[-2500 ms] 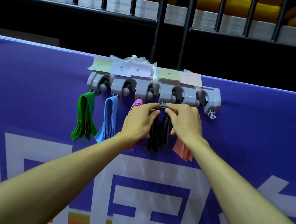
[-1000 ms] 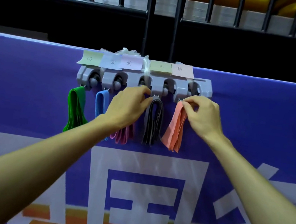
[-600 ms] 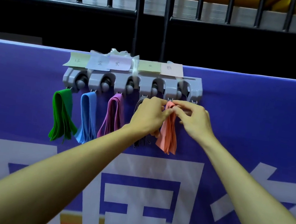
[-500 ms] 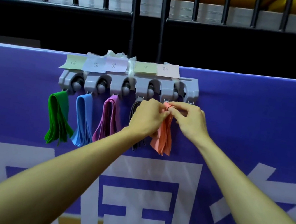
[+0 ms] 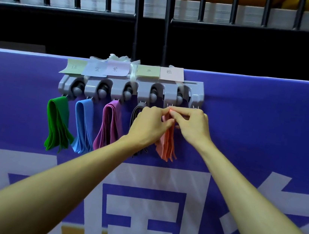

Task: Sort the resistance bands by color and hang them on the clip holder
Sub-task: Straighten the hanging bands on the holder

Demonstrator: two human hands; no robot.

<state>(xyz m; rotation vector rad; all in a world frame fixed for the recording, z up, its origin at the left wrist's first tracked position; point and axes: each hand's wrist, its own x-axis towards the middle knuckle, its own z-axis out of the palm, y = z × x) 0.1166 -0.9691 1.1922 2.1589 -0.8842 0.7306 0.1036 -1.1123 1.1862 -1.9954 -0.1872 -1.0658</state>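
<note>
A grey clip holder (image 5: 143, 91) is fixed along the top of a purple banner, with coloured paper labels (image 5: 114, 68) above its clips. Green bands (image 5: 56, 121), blue bands (image 5: 83, 125) and purple bands (image 5: 109, 124) hang from the left three clips. Dark grey bands (image 5: 136, 110) hang at the fourth, mostly hidden by my left hand (image 5: 148, 126). The pink bands (image 5: 166, 146) hang below the fifth clip. Both hands pinch their top fold, my right hand (image 5: 192, 127) from the right.
The purple banner (image 5: 265, 131) with large white characters covers a barrier in front of me. Black metal railings (image 5: 153, 14) rise behind it, with white and yellow objects beyond them.
My left hand left the dark grey bands and joined my right hand at the top of the pink bands. The view shifted slightly; the other bands hang still.
</note>
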